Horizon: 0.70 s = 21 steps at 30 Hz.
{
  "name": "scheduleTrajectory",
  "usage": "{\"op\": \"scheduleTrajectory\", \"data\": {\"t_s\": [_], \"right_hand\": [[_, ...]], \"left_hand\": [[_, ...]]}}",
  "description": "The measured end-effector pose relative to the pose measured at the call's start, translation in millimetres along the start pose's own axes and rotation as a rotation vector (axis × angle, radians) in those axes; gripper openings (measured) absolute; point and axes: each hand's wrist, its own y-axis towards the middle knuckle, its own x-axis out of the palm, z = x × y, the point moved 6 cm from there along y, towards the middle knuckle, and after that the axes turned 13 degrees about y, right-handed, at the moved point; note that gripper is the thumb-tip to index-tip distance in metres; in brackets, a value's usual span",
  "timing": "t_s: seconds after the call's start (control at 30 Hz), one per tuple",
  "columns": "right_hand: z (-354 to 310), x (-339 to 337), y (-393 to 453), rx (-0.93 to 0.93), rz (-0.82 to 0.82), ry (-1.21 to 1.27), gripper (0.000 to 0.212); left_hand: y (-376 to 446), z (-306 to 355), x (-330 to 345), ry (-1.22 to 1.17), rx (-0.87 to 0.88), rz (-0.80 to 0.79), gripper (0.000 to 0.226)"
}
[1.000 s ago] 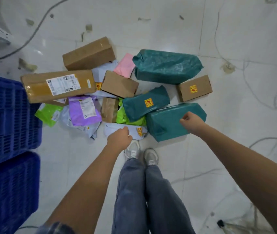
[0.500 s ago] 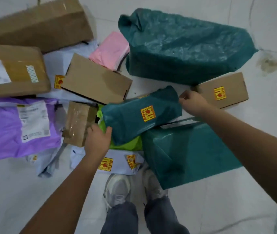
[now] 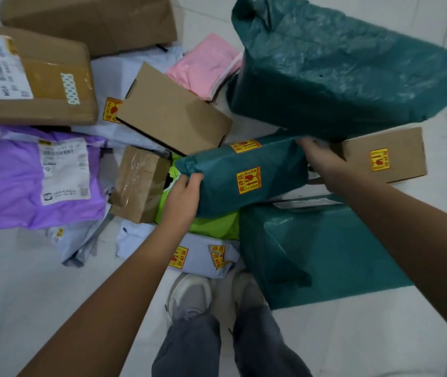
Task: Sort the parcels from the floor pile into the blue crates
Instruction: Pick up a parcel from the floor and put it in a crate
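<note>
- The small teal parcel (image 3: 244, 175) lies across the middle of the pile, tilted, resting on a lime-green bag (image 3: 211, 227) and on the near edge of the big teal parcel (image 3: 323, 251) at the person's feet.
- The left hand (image 3: 183, 198) grips the small teal parcel's left end, fingers curled over the folded wrap; the right hand (image 3: 319, 160) holds its right end, just beside the small brown box (image 3: 385, 156).
- Judging by the wrap — a thin plastic film, creased and slightly glossy — it is likely slick under the fingers, though the straight edges beneath suggest a stiff box inside.
- Two yellow stickers (image 3: 248, 180) on the small teal parcel look like fragile marks; the print is too small to read, so I would treat it as breakable.
- It seems light for its size, but that is a guess.
- The end-to-end hold looks sound: palms against the short ends, not the loose folds of film, which could slip or tear.
- Beyond the small teal parcel lies the largest teal bag (image 3: 339, 66); to its left, a taped brown box (image 3: 140, 183) and a purple mailer (image 3: 42, 180).
- No blue crate is in view.
</note>
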Motion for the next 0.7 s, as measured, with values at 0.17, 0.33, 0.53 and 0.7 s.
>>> {"op": "scheduleTrajectory", "data": {"t_s": [0.17,0.33,0.53,0.7], "right_hand": [[-12,-11,-84,0.113,-0.049,0.324,0.068],[-21,-46,-181,0.172,0.047,0.52,0.049],[-45,-68,-307,0.291,-0.041,0.836,0.015],[-75,-78,-414,0.225,-0.27,0.872,0.01]], "left_hand": [[-64,25,-37,-0.286,-0.113,-0.026,0.05],[-144,66,-83,-0.588,-0.037,-0.134,0.037],[-248,124,-138,-0.817,0.011,-0.014,0.041],[-332,150,-188,-1.112,0.104,0.058,0.028]]}}
